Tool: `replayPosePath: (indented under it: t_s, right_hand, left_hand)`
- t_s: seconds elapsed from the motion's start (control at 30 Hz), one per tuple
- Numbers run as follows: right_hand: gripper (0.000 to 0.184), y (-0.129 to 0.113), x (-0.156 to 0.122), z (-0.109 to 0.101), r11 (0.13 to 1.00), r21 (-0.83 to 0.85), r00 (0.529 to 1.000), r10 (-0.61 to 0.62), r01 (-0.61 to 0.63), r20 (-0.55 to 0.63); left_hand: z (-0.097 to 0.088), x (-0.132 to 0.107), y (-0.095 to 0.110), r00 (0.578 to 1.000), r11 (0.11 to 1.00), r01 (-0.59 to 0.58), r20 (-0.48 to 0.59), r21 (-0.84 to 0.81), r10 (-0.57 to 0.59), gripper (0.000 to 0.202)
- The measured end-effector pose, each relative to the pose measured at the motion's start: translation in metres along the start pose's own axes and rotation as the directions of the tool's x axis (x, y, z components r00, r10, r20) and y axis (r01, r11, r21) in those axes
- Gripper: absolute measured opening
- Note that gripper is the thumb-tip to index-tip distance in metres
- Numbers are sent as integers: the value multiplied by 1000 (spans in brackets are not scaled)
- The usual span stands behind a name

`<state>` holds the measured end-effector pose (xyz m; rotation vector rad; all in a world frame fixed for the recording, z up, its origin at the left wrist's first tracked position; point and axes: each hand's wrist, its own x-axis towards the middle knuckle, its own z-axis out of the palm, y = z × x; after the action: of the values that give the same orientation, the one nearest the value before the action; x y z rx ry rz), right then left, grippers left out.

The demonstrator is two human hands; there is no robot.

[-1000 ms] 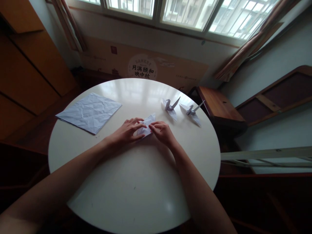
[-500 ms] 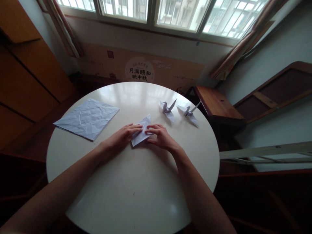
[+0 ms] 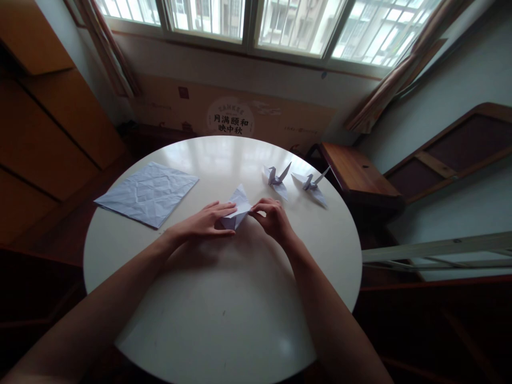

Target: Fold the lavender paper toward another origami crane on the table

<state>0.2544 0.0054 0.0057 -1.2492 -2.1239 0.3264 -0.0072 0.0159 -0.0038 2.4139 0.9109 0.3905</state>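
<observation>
A small folded piece of white paper (image 3: 241, 205) lies near the middle of the round table, with a flap lifted and its tip pointing away from me. My left hand (image 3: 214, 218) rests on its left side, fingers stretched flat and thumb spread along the near edge. At the paper's right corner, my right hand (image 3: 272, 217) has thumb and forefinger pinched on the paper. Beyond the right hand stand two folded paper cranes, one nearer the centre (image 3: 276, 178) and one farther right (image 3: 311, 185).
Left on the white round table (image 3: 216, 330) lies a stack of creased paper sheets (image 3: 150, 192). A wooden stool-like seat (image 3: 358, 168) stands beyond the table's right edge. Wooden cabinets (image 3: 52, 138) are at the left, and a window spans the back wall.
My right hand has moved slightly right and closed into a pinch at the paper's corner. The paper's flap has lifted, and my left thumb has spread toward me.
</observation>
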Motion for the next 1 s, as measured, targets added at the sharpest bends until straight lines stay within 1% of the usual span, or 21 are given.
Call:
replayPosePath:
  t_s: [0.07,0.17,0.23,0.27,0.37,0.43,0.5,0.6,0.7,0.8,0.83,0.87,0.93,1.0]
  right_hand:
    - [10,3,1,1,999,34,999,17,-15,-46]
    - [13,3,0,2,997,75,998,15,-10,-63]
    - [16,0,-1,1,995,101,999,-9,12,-31]
    - [17,-2,-1,0,993,117,1000,-27,27,-5]
    - [13,-9,-3,1,986,160,994,-69,55,82]
    - [12,-10,-4,3,983,173,989,-78,55,130]
    - [12,-9,-4,5,984,176,986,-65,38,150]
    - [20,-8,-3,4,986,169,989,-25,1,144]
    - [19,-11,-2,1,988,136,989,53,-72,138]
    - [20,-15,-2,-2,982,90,979,151,-164,140]
    - [21,-17,-2,-2,979,80,974,176,-188,140]
    - [22,-18,-2,-3,974,76,970,200,-211,137]
    - [22,-21,-1,-3,962,85,960,247,-259,129]
    - [23,-24,1,-4,945,107,948,295,-309,122]
  left_hand:
    - [1,1,-2,998,999,-37,-53,-20,36,62]
    - [4,2,-4,978,996,-84,-196,-31,76,43]
    - [6,2,-4,958,996,-88,-276,-8,82,37]
    - [7,2,-4,951,996,-83,-298,13,83,34]
    - [8,3,1,942,994,-84,-319,75,103,28]
    - [9,4,5,939,992,-96,-324,86,119,30]
    - [11,5,9,936,993,-92,-333,77,112,36]
    - [12,6,14,940,998,-47,-336,47,60,40]
    - [12,5,18,938,1000,13,-346,14,-7,40]
    - [11,3,21,935,996,42,-348,-74,-65,36]
    - [11,3,21,935,992,52,-343,-112,-88,39]
    - [12,3,20,933,988,59,-344,-143,-106,46]
    - [15,5,17,912,983,66,-389,-172,-130,65]
    - [18,7,14,866,985,45,-485,-167,-122,72]
